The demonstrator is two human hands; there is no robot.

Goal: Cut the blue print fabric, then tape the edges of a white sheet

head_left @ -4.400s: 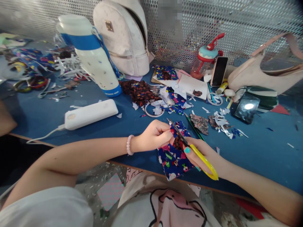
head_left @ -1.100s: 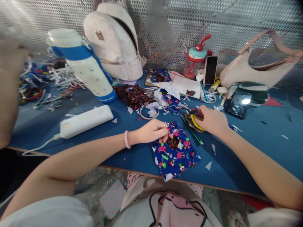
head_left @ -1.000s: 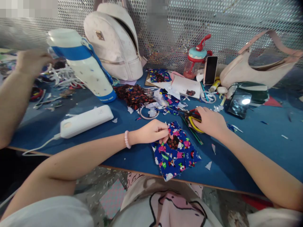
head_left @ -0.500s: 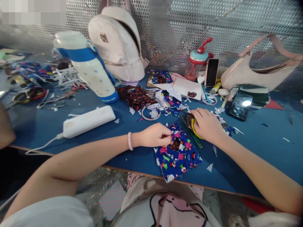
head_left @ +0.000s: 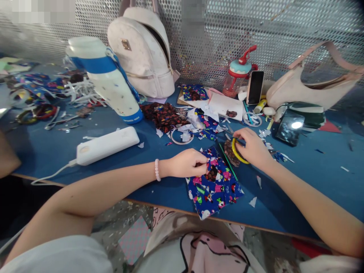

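My left hand (head_left: 187,163), a beaded bracelet at its wrist, pinches the upper left of a blue cartoon-print fabric piece (head_left: 217,191). A small brown patch (head_left: 212,173) shows on that fabric beside my fingertips. To the right, my right hand (head_left: 253,148) is closed around the yellow-handled scissors (head_left: 239,154), whose blades are partly hidden and point to the upper left. Beneath the scissors lies a brown fabric scrap (head_left: 230,151). Between it and the blue fabric is a thin green pencil-like stick (head_left: 228,161).
Behind my hands are a dark floral cloth (head_left: 165,116), paper scraps and a white ring (head_left: 182,137). A white power bank (head_left: 108,146), a tall bottle (head_left: 109,83) and a backpack (head_left: 142,53) stand left. On the right lie a phone (head_left: 289,127) and a handbag (head_left: 309,85).
My right hand has shifted slightly right and up with the scissors, uncovering more of the brown scrap and the green stick. My left hand stays on the blue fabric.
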